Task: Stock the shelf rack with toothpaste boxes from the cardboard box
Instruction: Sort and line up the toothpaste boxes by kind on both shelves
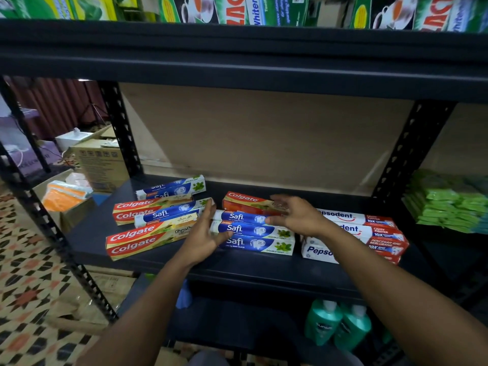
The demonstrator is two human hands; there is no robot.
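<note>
Long, flat toothpaste boxes are lying lengthwise on the dark middle shelf [237, 265] of the rack [120, 128], loosely sorted by brand. Colgate boxes [137, 241] are showing red fading to gold, Safi boxes [253, 231] are showing blue and white with green mint leaves, and Pepsodent boxes [375, 231] are showing white with red ends. The Colgate ones are sitting mostly at the left, a Safi pile in the middle and the Pepsodent pile at the right.

The left hand [202, 236] is reaching in on edge, fingers straight and close together against the left end of the middle Safi pile, thumb lying across the lowest front. The right hand [298, 216] is hanging palm-down over the pile's right part, fingers spread wide and pointing left, tips seeming to touch the top Safi box. Neither hand is gripping anything.

Three Colgate boxes are showing: two at the left, one behind the Safi pile. One Safi box is lying at the back left and another aslant across the left Colgate boxes; the middle pile is showing three labelled faces, and whether that means two boxes or three I cannot tell. The Pepsodent pile is likewise showing three faces, partly behind the right forearm. Two green bottles [338, 326] are standing on the shelf below
</note>
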